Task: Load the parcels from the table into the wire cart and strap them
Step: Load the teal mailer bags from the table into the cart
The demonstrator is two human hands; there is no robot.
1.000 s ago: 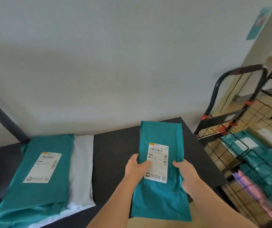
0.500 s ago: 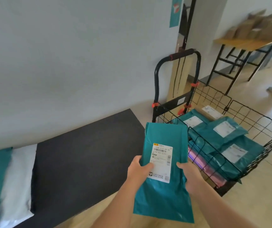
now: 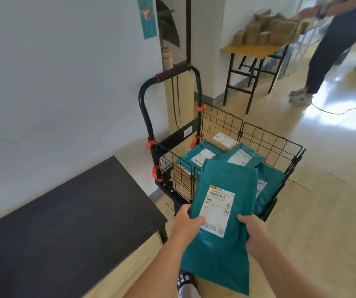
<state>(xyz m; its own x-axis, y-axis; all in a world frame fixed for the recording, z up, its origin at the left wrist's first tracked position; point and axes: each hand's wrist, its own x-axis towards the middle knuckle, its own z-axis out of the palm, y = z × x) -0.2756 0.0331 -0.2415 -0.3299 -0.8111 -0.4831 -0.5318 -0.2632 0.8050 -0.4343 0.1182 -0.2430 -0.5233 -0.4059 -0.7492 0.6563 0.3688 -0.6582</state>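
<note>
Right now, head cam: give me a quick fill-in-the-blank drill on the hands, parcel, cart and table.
1. The left hand and right hand both grip one ____ parcel.
2. Several other parcels lie ____ the wire cart.
3. The table has a ____ top.
Missing words: teal; inside; black.

A teal labelled parcel (image 3: 226, 179) is held tilted over the wire cart (image 3: 271, 135)'s near wall; other parcels (image 3: 240, 154) are piled inside.
</note>
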